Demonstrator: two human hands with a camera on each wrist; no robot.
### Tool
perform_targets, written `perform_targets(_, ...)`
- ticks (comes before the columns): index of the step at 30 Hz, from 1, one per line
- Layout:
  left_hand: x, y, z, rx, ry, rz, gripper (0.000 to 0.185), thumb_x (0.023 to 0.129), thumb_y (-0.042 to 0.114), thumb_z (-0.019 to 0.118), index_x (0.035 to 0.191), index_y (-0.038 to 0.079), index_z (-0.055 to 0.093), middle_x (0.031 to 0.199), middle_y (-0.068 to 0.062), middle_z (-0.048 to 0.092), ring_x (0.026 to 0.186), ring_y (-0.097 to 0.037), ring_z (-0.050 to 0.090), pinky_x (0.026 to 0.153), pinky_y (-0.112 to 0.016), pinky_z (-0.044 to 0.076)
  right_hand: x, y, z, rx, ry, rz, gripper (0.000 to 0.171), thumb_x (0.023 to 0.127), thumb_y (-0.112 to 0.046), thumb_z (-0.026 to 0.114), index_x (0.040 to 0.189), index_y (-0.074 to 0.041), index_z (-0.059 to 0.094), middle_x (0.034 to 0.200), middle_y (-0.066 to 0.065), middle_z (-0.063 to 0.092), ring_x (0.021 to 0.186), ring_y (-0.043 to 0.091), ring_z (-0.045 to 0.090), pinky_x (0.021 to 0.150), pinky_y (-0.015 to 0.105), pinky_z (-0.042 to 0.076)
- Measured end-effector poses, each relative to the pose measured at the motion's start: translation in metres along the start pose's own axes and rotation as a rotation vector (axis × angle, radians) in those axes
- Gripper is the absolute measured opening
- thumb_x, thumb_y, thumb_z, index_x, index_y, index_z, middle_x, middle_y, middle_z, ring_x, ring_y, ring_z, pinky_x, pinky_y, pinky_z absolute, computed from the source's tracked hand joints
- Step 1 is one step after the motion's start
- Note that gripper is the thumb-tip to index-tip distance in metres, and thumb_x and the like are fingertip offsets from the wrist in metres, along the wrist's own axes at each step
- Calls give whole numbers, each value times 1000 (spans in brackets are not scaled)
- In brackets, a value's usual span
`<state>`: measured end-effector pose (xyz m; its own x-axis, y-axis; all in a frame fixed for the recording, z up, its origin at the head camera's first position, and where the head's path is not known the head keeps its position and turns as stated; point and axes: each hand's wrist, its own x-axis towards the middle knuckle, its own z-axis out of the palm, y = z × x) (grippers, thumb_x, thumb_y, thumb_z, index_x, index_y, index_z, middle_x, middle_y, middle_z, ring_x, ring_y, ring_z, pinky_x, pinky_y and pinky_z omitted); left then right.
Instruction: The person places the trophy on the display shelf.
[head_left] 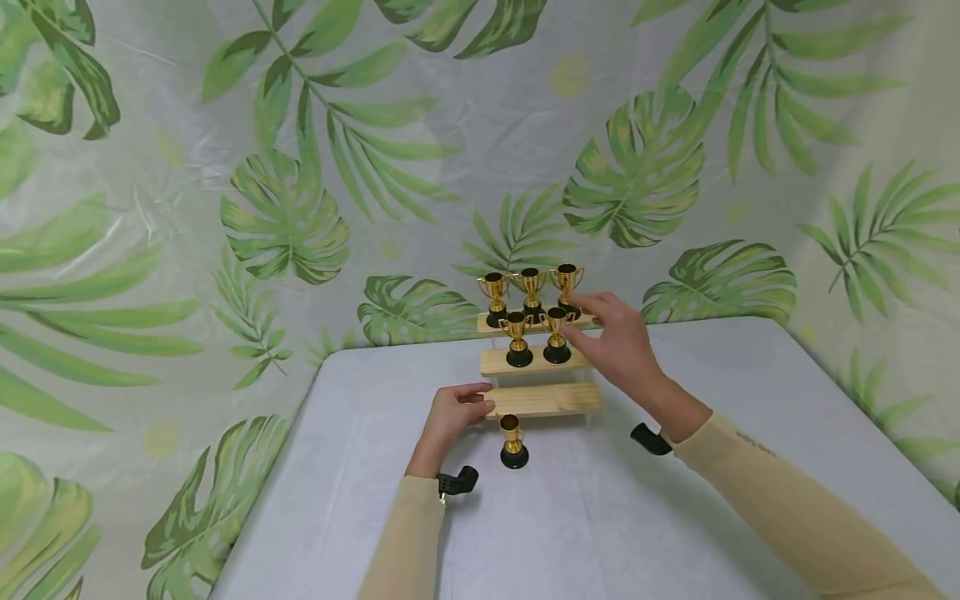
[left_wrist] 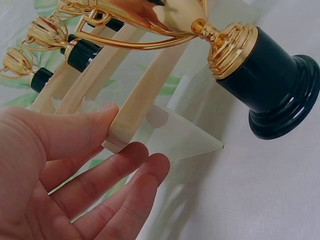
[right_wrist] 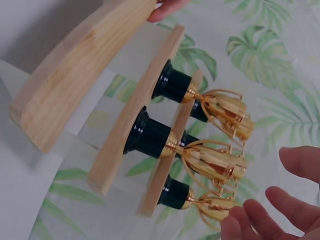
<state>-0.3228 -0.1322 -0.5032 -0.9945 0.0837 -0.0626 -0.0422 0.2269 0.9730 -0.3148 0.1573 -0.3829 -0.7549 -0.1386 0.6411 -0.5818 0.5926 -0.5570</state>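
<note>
A three-step wooden stand (head_left: pixel 555 400) stands at the far middle of the white table (head_left: pixel 600 517). Three gold trophies (head_left: pixel 532 292) with black bases fill its top step, and two (head_left: pixel 517 337) stand on the middle step. The bottom step (left_wrist: pixel 145 85) is bare. One more trophy (head_left: pixel 513 442) stands on the table just in front of it, seen large in the left wrist view (left_wrist: pixel 265 85). My left hand (head_left: pixel 480 406) touches the left end of the bottom step with its thumb (left_wrist: pixel 100 122), fingers straight. My right hand (head_left: pixel 581 321) hovers with spread fingers (right_wrist: pixel 300 162) beside the right middle-step trophy (head_left: pixel 556 333), holding nothing.
A leaf-printed sheet (head_left: pixel 285 208) hangs behind and on both sides of the table. The table's left edge (head_left: pixel 277 467) runs close to my left arm. Bare tabletop lies to the right of the stand and in front of the lone trophy.
</note>
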Motion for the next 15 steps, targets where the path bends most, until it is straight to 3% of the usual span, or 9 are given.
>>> perform_targets(8,1,0,0,12,-2,1,33,87,13,80,120,7,75,99,-9,73,79,-17,68,71,-31,60,-17,-6,3,10,2,6,44,89,-23,80,130,-10,67,122,9,64,107,26,60,88,51,54)
perform_targets(15,1,1,0,6,-4,11,32,87,8,79,119,6,74,99,-10,73,76,-16,68,72,-35,60,-31,-14,11,30,3,25,47,86,-20,83,130,-13,68,118,3,66,104,22,60,87,50,55)
